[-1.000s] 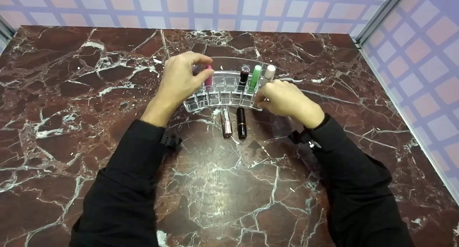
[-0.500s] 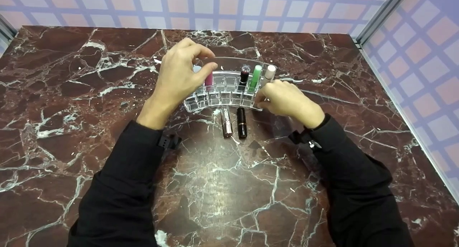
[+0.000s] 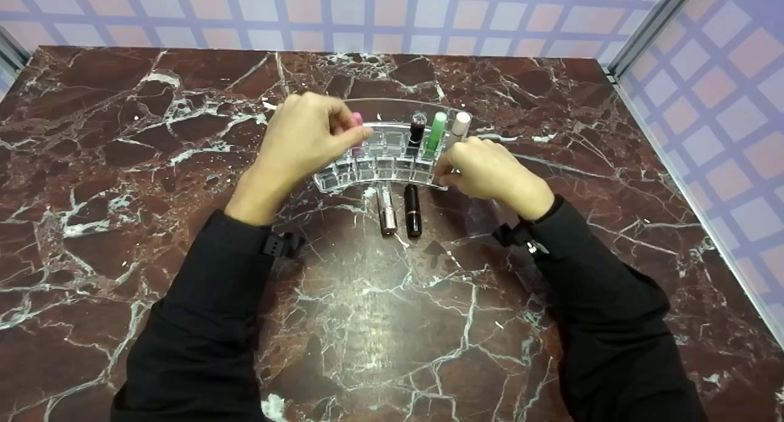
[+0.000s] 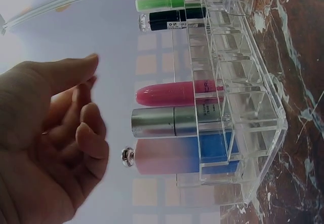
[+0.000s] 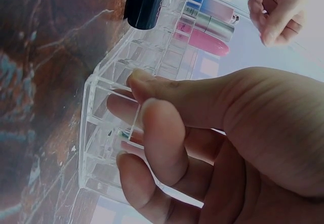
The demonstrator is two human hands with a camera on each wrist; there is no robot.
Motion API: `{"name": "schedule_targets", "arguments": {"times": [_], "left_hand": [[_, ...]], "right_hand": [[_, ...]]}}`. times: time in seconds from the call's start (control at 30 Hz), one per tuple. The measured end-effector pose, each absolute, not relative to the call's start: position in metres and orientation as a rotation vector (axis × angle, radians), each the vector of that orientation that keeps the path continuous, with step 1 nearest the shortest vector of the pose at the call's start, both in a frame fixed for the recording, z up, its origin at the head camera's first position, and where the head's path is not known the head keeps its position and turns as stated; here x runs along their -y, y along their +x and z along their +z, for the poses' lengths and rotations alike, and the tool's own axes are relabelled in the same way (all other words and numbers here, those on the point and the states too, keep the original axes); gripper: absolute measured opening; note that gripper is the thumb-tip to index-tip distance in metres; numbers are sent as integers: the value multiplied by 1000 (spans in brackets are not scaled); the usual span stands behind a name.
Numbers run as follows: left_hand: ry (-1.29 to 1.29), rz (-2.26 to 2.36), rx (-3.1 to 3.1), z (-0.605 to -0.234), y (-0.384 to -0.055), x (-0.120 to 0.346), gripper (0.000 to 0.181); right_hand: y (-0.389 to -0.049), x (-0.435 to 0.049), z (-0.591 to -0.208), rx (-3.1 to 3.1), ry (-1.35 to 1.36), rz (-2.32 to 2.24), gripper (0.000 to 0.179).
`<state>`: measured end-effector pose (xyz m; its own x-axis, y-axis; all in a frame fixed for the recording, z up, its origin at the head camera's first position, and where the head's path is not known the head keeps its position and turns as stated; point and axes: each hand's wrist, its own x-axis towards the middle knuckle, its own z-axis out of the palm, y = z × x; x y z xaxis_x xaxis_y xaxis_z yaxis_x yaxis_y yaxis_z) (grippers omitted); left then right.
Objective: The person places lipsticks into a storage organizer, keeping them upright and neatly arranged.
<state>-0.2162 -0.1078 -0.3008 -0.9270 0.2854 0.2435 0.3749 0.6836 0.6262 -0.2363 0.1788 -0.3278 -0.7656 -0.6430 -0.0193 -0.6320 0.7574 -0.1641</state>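
Note:
My left hand [image 3: 306, 131] hovers by the left part of a clear, curved, tiered lipstick organizer [image 3: 384, 141]. In the left wrist view its fingers are loosely bent, hold nothing and stand apart from the tubes. Nearest to it are a bright pink tube [image 4: 172, 93], a silver tube [image 4: 154, 122] and a pink-and-blue tube [image 4: 164, 155], all standing in slots. My right hand [image 3: 496, 171] pinches the organizer's clear wall at the right end. Close by stand a white-capped tube [image 3: 462, 124], a green tube [image 3: 437, 131] and a black tube with a clear faceted top [image 3: 417, 130].
In front of the organizer, a shiny silvery lipstick tube [image 3: 387, 214] and a black lipstick tube [image 3: 413, 211] lie on the dark red marbled table [image 3: 367, 324]. A checkered wall panel [image 3: 392, 15] rises behind, and another stands at the right.
My left hand has come away from the pink tube, which stays in its slot. It rose with thumb and finger apart, then sank slightly as they drew closer. The right hand has not moved.

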Motion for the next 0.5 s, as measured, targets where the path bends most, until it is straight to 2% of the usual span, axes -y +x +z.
{"name": "schedule_targets", "arguments": {"times": [0.23,0.5], "left_hand": [[-458,-919,3098,-303,-218,112,48],[-439,-711,3372,-311,-222,119,48]], "right_hand": [[-237,-178,-327,-2870,-1031,-222,6],[-236,-178,-327,-2864,-1027,-224,6]]}}
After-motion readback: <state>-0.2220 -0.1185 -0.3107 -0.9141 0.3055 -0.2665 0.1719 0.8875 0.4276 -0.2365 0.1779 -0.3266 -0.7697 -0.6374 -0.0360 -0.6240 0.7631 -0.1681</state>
